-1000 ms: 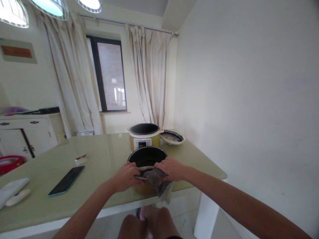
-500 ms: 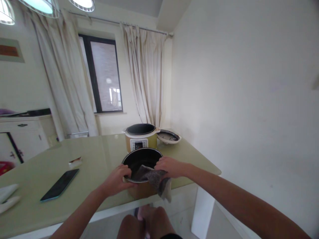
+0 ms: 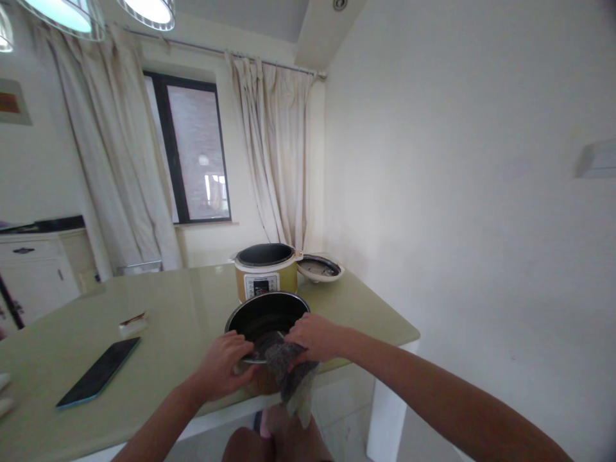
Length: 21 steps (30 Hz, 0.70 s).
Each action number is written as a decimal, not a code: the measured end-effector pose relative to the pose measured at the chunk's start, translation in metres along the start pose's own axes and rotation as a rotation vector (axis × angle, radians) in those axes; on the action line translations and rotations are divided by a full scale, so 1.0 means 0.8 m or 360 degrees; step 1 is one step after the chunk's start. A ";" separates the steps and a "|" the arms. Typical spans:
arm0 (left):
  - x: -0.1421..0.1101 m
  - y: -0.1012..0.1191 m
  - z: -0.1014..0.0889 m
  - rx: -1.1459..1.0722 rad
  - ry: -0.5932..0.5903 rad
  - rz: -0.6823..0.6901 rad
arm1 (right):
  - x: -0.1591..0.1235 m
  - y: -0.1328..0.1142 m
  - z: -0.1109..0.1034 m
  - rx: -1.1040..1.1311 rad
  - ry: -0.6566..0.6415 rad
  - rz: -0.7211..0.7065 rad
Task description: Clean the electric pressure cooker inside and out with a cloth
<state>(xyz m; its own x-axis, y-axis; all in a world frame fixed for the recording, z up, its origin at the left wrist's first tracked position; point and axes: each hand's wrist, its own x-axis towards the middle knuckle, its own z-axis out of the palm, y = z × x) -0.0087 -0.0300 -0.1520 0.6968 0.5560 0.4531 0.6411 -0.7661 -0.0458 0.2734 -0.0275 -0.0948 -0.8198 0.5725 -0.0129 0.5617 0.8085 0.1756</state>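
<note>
A dark inner pot (image 3: 269, 308) with a shiny rim stands at the table's near edge, its open top facing up. My left hand (image 3: 225, 366) grips the pot's left front rim, fingers over the edge and thumb outside. In my right hand (image 3: 310, 337) is a grey cloth (image 3: 289, 369), pressed over the front right rim. Part of the cloth reaches inside, while the rest hangs down outside the pot. Just behind stands a pressure cooker (image 3: 267, 273), yellow-green and white with a control panel, its top open. The cooker lid (image 3: 320, 267) lies upside down to its right.
A smartphone (image 3: 99, 372) lies on the green table (image 3: 178, 308) to the left, with a small white item (image 3: 133, 325) behind it. White objects (image 3: 4, 394) sit at the far left edge. A white wall (image 3: 457, 224) rises at the right.
My right hand has moved slightly left along the rim with the cloth, which hangs further down in front. My left hand keeps its grip. The view has shifted a little right.
</note>
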 end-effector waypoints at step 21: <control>-0.013 -0.031 -0.008 -0.0254 0.0079 0.0125 | -0.031 0.016 0.010 -0.0112 0.0156 -0.0174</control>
<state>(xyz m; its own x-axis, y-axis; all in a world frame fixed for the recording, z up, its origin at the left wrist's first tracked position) -0.0345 -0.0189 -0.1497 0.7234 0.4787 0.4975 0.5234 -0.8502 0.0570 0.3020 -0.0300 -0.0998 -0.8845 0.4627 0.0599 0.4622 0.8516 0.2472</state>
